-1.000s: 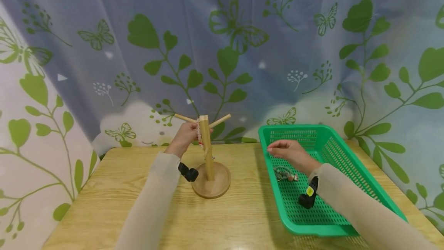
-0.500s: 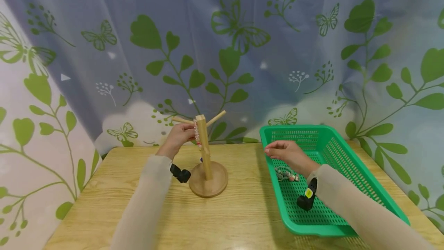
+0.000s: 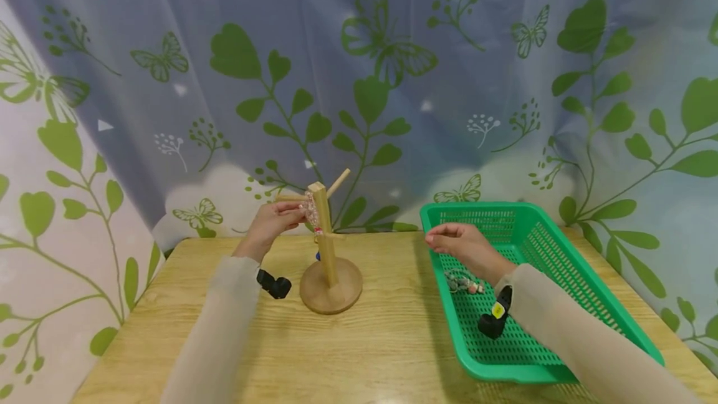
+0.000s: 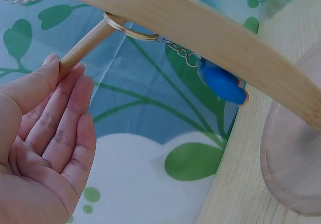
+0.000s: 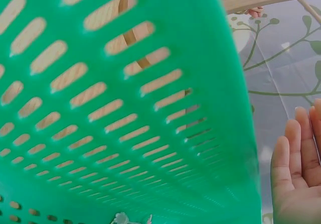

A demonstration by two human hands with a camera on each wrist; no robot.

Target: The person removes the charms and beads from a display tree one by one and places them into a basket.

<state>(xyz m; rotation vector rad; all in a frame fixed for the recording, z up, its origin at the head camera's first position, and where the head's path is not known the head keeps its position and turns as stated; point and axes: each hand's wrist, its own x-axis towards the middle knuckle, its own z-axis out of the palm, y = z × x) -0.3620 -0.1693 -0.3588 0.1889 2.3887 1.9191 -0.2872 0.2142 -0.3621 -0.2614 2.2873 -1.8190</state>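
A wooden peg stand (image 3: pixel 327 254) with a round base stands on the table. My left hand (image 3: pixel 269 223) pinches the end of one peg (image 4: pixel 83 50) between thumb and forefinger, the other fingers loosely bent. A pink-and-clear beaded bracelet (image 3: pixel 311 209) hangs on an upper peg beside the post. From the gripped peg hangs a keychain with a metal ring and a blue charm (image 4: pixel 220 83). My right hand (image 3: pixel 468 248) hovers over the left side of the green basket (image 3: pixel 449 323), fingers relaxed and holding nothing. Its fingers (image 5: pixel 296 158) show beside the basket wall in the right wrist view.
Inside the basket lie small trinkets (image 3: pixel 462 282), possibly bracelets or keychains, near its left wall. The light wooden table (image 3: pixel 387 329) meets a curtain (image 3: pixel 449 111) printed with leaves and butterflies behind the stand.
The stand has turned and shifted slightly left, so its pegs point differently and the blue charm shows more. My left hand moved left and slightly down with it. The right hand stayed nearly still.
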